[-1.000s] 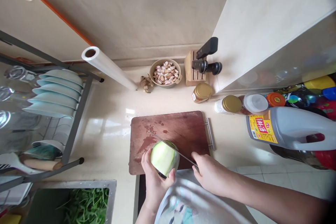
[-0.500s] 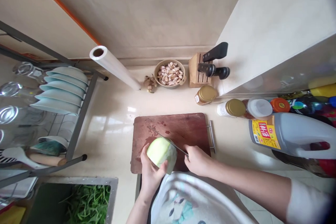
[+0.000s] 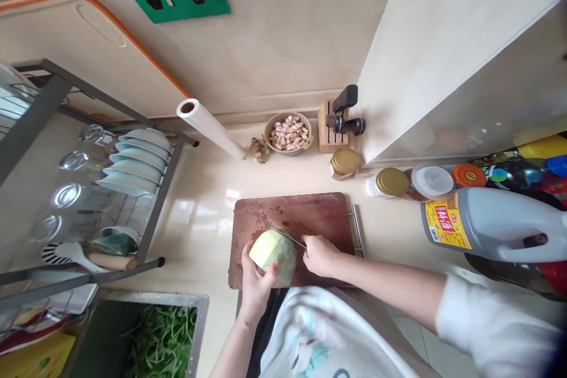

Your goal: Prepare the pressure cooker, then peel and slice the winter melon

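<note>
Your cream countertop [image 3: 195,230] carries a stained wooden cutting board [image 3: 310,218] at centre. Behind it: ginger root [image 3: 259,149], garlic-clove bowl [image 3: 287,134], wooden knife block [image 3: 330,136], gold-lidded jar [image 3: 344,163]. Cling-film roll [image 3: 208,129] left of the ginger, metal dish rack [image 3: 162,201] far left, grey plastic jug [image 3: 491,224] right.

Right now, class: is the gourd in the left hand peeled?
Peeled on the side in view: the gourd in the left hand shows pale flat-cut flesh; its hidden side cannot be told.
</note>
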